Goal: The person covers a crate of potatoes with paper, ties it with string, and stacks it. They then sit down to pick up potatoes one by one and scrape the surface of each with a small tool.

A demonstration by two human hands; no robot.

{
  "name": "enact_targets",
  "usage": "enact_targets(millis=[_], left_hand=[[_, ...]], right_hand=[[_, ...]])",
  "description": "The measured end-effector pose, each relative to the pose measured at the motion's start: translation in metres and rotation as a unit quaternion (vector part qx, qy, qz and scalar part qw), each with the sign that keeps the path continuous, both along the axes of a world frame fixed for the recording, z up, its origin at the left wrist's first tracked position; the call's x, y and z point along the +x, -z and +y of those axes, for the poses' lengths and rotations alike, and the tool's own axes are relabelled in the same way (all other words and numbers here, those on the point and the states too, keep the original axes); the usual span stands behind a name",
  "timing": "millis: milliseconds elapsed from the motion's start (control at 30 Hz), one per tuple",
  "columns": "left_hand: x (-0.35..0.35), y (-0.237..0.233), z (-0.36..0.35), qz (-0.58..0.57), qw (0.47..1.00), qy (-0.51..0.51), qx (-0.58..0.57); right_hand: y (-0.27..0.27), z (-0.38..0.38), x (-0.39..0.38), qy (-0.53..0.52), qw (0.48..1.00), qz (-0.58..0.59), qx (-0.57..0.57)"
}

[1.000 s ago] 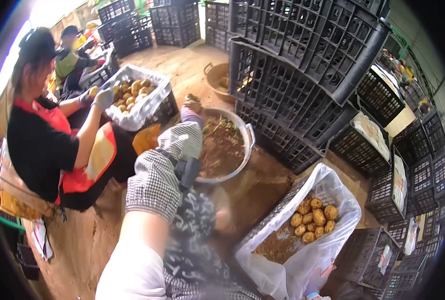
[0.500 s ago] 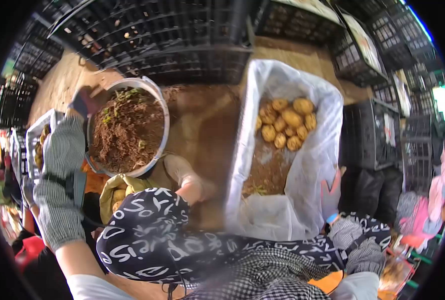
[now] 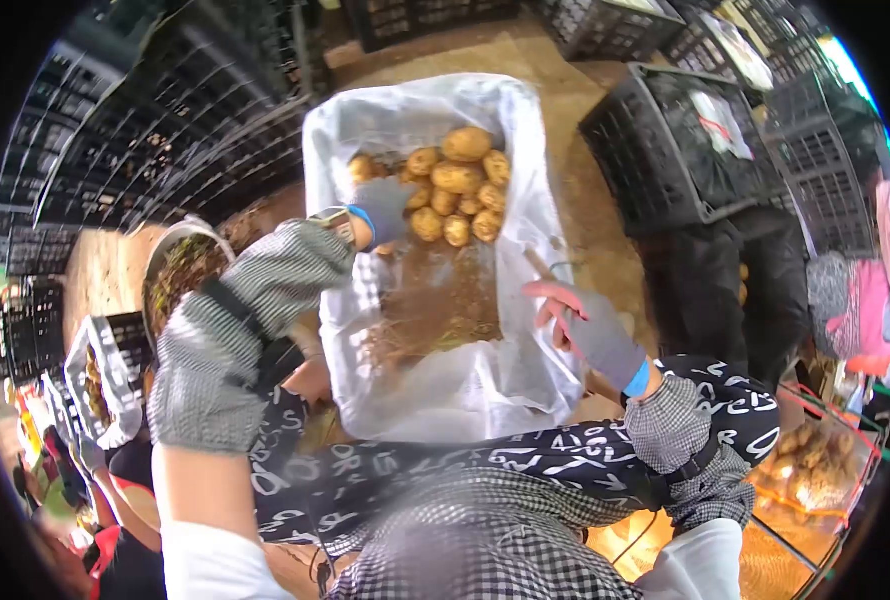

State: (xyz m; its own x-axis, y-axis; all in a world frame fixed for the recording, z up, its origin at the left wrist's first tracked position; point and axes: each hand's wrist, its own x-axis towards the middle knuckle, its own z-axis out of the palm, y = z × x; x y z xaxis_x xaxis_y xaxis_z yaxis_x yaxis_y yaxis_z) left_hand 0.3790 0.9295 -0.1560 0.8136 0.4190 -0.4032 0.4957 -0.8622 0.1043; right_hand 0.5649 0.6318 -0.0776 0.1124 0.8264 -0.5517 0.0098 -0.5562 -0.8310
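A crate lined with white plastic [image 3: 435, 395] stands before me, with several soil-marked potatoes [image 3: 457, 178] heaped toward its far end. Loose soil [image 3: 435, 290] covers part of the liner nearer me. My left hand [image 3: 377, 208], in a grey glove, reaches into the crate at the left side of the heap. Its fingers are hidden by the back of the hand and the potatoes. At the crate's right rim is my right hand [image 3: 597, 330], gloved in grey with reddish fingertips. Its fingers are stretched out and apart, and it holds nothing.
Left of the crate stands a bucket [image 3: 190, 262] of soil and plant bits, partly behind my left sleeve. Black crates [image 3: 655, 150] surround the space. A person's dark-clothed legs [image 3: 725, 290] are close on the right. A netted container of potatoes [image 3: 810, 465] sits lower right.
My left hand has moved from the bucket's rim into the lined crate. The view has turned right, putting the crate in the middle. My right hand remains at the crate's right side.
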Motion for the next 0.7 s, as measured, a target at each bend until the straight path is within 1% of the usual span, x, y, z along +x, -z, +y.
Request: enact_targets(millis=[33,67,133,167,200,267,300,367,400,433,467,500,567,600,667,700], left_hand=[[0.012,0.030,0.007,0.085,0.996,-0.024,0.001],[0.016,0.063,0.013,0.172,0.984,-0.047,0.003],[-0.001,0.134,0.019,0.103,0.987,-0.063,0.102],[0.007,0.125,0.014,0.144,0.981,-0.069,0.107],[0.010,0.128,0.010,0.149,0.979,-0.083,0.115],[0.013,0.130,0.008,0.153,0.972,-0.113,0.137],[0.011,0.122,0.009,0.152,0.979,-0.090,0.103],[0.012,0.108,0.005,0.092,0.989,-0.116,0.006],[0.009,0.101,-0.001,0.066,0.988,-0.133,-0.044],[0.011,0.097,-0.004,0.025,0.980,-0.162,-0.114],[0.013,0.091,-0.008,-0.054,0.961,-0.178,-0.206],[0.013,0.087,-0.010,-0.134,0.927,-0.189,-0.294],[0.018,0.032,-0.039,-0.225,0.833,-0.221,-0.456],[0.019,0.003,-0.049,-0.249,0.806,-0.215,-0.492],[0.009,-0.046,-0.078,-0.291,0.742,-0.208,-0.567],[0.004,-0.061,-0.093,-0.333,0.726,-0.172,-0.577]], right_hand=[[0.004,-0.003,0.015,-0.050,0.997,0.005,-0.061],[0.018,-0.016,0.025,-0.085,0.995,-0.034,-0.025],[0.047,-0.041,0.044,-0.145,0.981,-0.117,0.050],[0.044,-0.039,0.048,-0.147,0.980,-0.133,0.018],[0.038,-0.039,0.049,-0.149,0.978,-0.147,-0.014],[0.002,-0.043,0.057,-0.140,0.979,-0.141,-0.037],[-0.009,-0.042,0.061,-0.137,0.979,-0.143,-0.045],[-0.006,-0.051,0.055,-0.150,0.933,-0.325,0.031],[-0.001,-0.055,0.047,-0.158,0.897,-0.406,0.069],[0.007,-0.053,0.040,-0.207,0.860,-0.461,0.068],[0.015,-0.048,0.032,-0.251,0.817,-0.515,0.069],[0.017,-0.044,0.024,-0.290,0.768,-0.567,0.070],[-0.017,-0.043,0.020,-0.306,0.774,-0.554,-0.031],[-0.030,-0.042,0.021,-0.314,0.770,-0.548,-0.084],[-0.033,-0.046,0.022,-0.215,0.818,-0.530,0.056],[-0.033,-0.049,0.020,-0.164,0.835,-0.511,0.125]])
